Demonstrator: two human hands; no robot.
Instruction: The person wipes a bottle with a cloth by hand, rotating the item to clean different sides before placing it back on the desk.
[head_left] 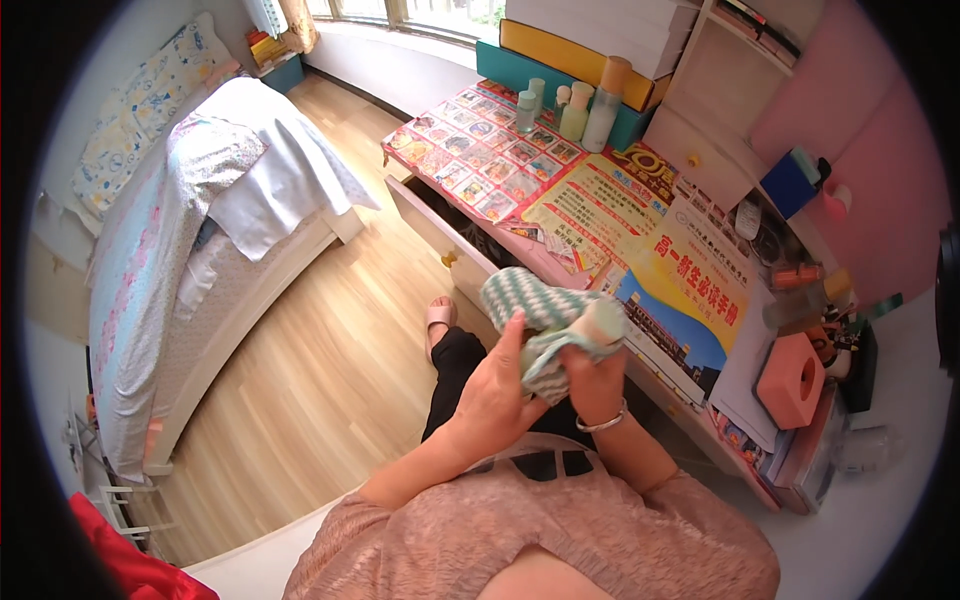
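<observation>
A green-and-white striped cloth (pixel 522 296) is bunched around a pale green bottle (pixel 601 322) in front of my body, near the desk's front edge. My left hand (pixel 497 387) is closed on the bottle's lower part through the cloth, thumb pointing up. Pressed against the cloth near the bottle's upper end is my right hand (pixel 594 384), its fingers curled and partly hidden. A silver bangle (pixel 606 417) circles the right wrist. Much of the bottle is covered by cloth and fingers.
Beyond the hands, a drawer (pixel 440 232) stands pulled out from the desk (pixel 560 250), which is covered with printed sheets. Several bottles (pixel 600 110) stand at its back. A pink box (pixel 791 380) sits at the right. A bed (pixel 215 230) lies across the floor at left.
</observation>
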